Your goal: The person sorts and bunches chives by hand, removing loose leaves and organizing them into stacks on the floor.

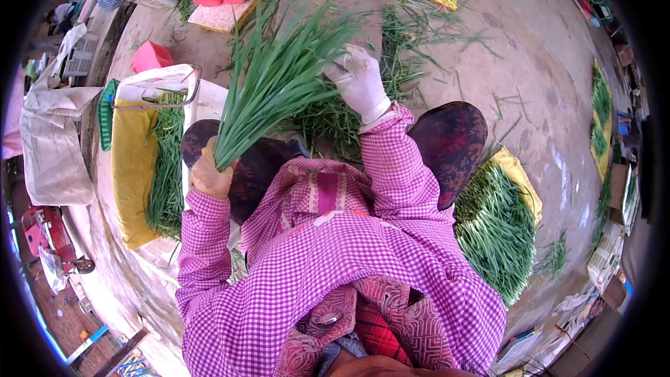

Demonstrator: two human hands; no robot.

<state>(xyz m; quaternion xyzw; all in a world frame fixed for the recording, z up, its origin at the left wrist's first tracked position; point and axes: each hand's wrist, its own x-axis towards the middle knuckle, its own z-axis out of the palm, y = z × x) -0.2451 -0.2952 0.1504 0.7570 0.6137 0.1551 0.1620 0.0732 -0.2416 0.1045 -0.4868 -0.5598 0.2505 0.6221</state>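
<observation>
My left hand (209,174) grips a bunch of green chives (272,87) at its base, above my knees. My right hand (359,84), gloved, pinches the leaves near the top. Chive piles (495,227) crowd both sides; bare ground (530,77) lies ahead right.

- Bunch of green chives (272,91): long, slender leaves, fanned upward and tilted right from the left hand (209,174), which grips the base.
- Leaf tips touch the gloved right hand (359,84).
</observation>
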